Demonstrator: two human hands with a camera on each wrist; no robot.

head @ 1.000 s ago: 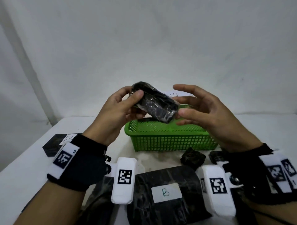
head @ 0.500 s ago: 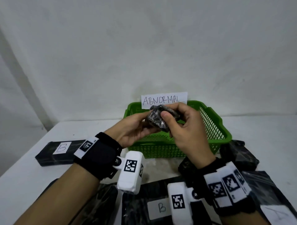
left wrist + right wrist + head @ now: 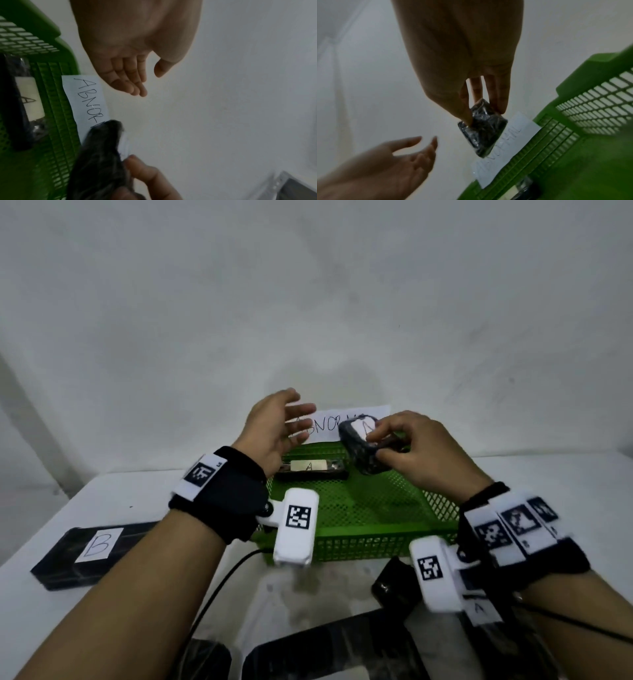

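Left hand (image 3: 274, 433) wore a black wrist strap (image 3: 222, 501) with one white tag (image 3: 200, 474) printed with a black square code. A white rounded housing (image 3: 296, 525), also coded, hung from the strap; a black cable (image 3: 219, 584) ran off it. Right hand (image 3: 421, 453) wore the same, with three tags (image 3: 513, 525).

Head view looks forward and down over the green plastic mesh basket (image 3: 359, 531); both wrist views, close in, share its white paper label (image 3: 325, 424).

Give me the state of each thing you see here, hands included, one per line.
left hand: open, holds nothing.
right hand: pinches the small black packet.
small black packet: held above the green basket.
green basket: on the table, A-labelled pack lying flat inside.
B-labelled pack: flat on the table, untouched.
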